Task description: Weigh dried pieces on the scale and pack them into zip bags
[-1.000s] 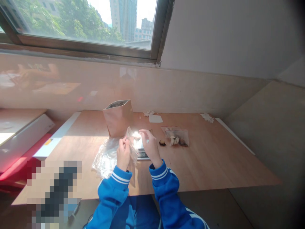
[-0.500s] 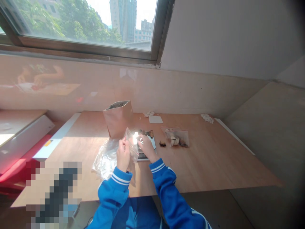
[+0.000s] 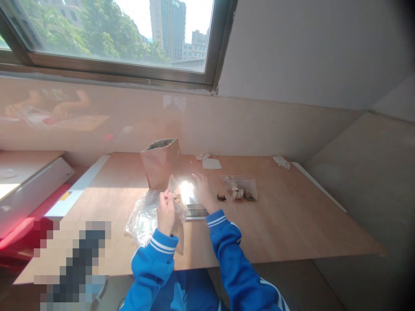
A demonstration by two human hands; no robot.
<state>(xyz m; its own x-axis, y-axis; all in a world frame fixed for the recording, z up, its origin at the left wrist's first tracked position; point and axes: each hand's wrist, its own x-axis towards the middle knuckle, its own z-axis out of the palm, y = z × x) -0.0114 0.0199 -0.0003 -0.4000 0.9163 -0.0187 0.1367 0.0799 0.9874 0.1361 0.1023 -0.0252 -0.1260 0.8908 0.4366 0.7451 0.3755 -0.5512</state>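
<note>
Now the right hand (image 3: 203, 190) has moved forward from the small clear bag's (image 3: 180, 196) mouth onto the scale (image 3: 194, 211), where dark pieces showed a moment ago; its fingers are glare-hidden, grip unclear. Left hand (image 3: 166, 211) still pinches the bag's edge, holding it upright above the desk (image 3: 292, 224). Around: brown pouch (image 3: 161, 160) behind, filled zip bag (image 3: 241, 188) right, crumpled plastic (image 3: 144, 216) left. Nothing obstructs.

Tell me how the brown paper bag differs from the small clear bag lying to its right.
The brown paper bag stands upright with its top open; the small clear bag lies flat on the table. The paper bag is opaque and larger; the clear bag shows pale pieces inside. Neither is in a hand.
</note>
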